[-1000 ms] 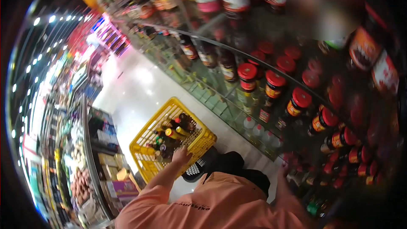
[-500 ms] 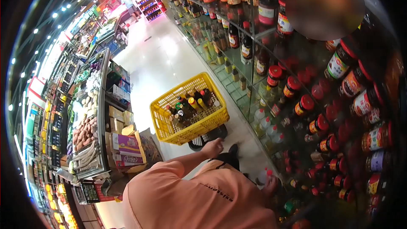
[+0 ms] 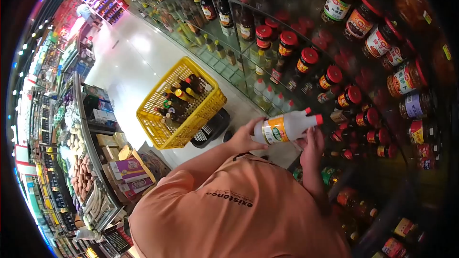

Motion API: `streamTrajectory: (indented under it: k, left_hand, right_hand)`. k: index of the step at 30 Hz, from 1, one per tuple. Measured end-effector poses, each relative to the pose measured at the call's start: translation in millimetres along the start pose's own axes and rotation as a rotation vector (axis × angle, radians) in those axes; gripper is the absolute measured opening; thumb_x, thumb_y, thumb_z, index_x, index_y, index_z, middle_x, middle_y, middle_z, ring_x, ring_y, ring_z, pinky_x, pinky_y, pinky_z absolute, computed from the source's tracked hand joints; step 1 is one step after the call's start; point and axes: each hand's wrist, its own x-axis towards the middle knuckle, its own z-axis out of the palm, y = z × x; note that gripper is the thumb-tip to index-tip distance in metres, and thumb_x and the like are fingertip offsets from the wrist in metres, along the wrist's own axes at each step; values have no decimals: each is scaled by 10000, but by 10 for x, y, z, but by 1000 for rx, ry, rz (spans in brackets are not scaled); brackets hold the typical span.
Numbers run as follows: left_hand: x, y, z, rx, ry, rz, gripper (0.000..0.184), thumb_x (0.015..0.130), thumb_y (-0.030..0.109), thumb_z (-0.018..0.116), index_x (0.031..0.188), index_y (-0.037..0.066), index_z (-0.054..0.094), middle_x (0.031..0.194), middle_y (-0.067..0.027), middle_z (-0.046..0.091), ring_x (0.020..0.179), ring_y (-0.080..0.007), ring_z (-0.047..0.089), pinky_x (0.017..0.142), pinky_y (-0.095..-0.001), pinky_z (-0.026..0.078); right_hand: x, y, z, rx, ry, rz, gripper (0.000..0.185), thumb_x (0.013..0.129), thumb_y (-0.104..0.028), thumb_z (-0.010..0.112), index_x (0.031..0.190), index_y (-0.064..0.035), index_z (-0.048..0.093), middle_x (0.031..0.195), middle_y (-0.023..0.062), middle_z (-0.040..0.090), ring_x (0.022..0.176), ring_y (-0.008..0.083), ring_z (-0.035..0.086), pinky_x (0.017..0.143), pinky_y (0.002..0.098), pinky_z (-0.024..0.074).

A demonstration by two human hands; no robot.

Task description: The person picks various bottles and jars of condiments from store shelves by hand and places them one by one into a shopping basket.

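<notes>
My left hand [image 3: 246, 136] grips the base end of a pair of clear plastic bottles [image 3: 279, 128] held side by side in front of my chest. They are tilted nearly flat, red caps to the right, with an orange, white and green label facing up. My right hand [image 3: 313, 142] closes around their neck end, just below the caps. What the bottles contain I cannot read. Beyond my left arm stands a yellow shopping basket [image 3: 179, 136], holding several dark bottles [image 3: 184, 96], some with yellow or red caps.
Glass shelves [image 3: 229, 43] along the right carry red-lidded jars [image 3: 306, 59] and bottles. A black base [image 3: 210, 129] lies below the basket. On the left are a produce stand [image 3: 83, 174] and cardboard boxes [image 3: 129, 177]. A person [image 3: 86, 13] stands far down the aisle.
My right hand has risen from low by the shelf with the red-capped bottles. My left hand has moved from a loose fist to their base. The view has shifted right, toward the shelf.
</notes>
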Motion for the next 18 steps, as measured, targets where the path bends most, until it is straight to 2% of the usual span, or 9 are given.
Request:
streamTrajectory:
  k: [2,4,8,12,13,14,16,17,18]
  left_hand:
    - [-45,68,-141,68,52,66,1022,656,195,912,1494,79,339,1221,-153,642,1124,-269,645,991,-378,490]
    - [-137,126,-306,79,107,56,1027,641,220,916,1488,80,353,1214,-162,644,1105,-283,653,977,-386,499]
    - [-350,184,-754,195,189,55,1038,614,267,919,1478,85,374,1210,-178,644,1076,-307,666,953,-404,517]
    - [-518,67,-1250,30,200,58,963,693,279,880,1479,74,364,1254,-196,614,1111,-324,652,967,-416,507]
    - [-563,29,-1391,-27,159,-15,847,749,260,849,1436,42,406,1297,-169,586,1184,-296,596,1000,-405,479]
    - [-597,-45,-1512,-34,182,-25,847,749,260,849,1436,42,406,1297,-169,586,1184,-296,596,1000,-405,479]
    - [-614,-229,-1760,314,368,79,712,809,261,806,1386,40,453,1307,-158,561,1159,-305,594,965,-386,497]
    - [-651,-160,-1885,401,491,145,600,845,264,774,1325,37,497,1289,-155,545,1125,-293,592,915,-370,503]
    - [-700,-1,-2024,447,565,93,605,818,275,801,1301,46,517,1152,-145,609,1016,-258,635,798,-369,523]
  right_hand:
    - [53,-102,120,25,-51,-6,275,1008,-241,563,1159,-13,592,991,39,630,875,118,617,655,248,536]
    - [90,-95,283,37,-147,29,257,1010,-239,562,1118,-7,592,1001,32,630,885,115,615,706,264,542]
    - [155,-27,797,64,-194,11,171,1016,-202,559,1045,-35,575,959,44,639,861,118,638,721,278,561]
    - [195,122,1347,-27,-292,33,141,1005,-162,573,1037,-24,577,958,41,638,861,127,634,746,295,554]
    - [189,167,1508,-47,-306,45,131,1002,-148,575,1029,-19,578,966,40,635,858,128,629,746,288,544]
    - [167,196,1682,-56,-326,58,131,1002,-148,575,1029,-19,578,966,40,635,858,128,629,746,288,544]
    - [132,234,2044,-211,-462,-149,179,936,-140,660,1043,-7,608,976,48,644,868,136,611,751,286,496]
    - [134,322,2208,-216,-472,-143,179,936,-140,660,1043,-7,608,976,48,644,868,136,611,751,286,496]
    - [153,447,2373,-406,-522,-360,162,900,-118,689,989,-7,611,966,76,646,857,183,620,748,307,498]
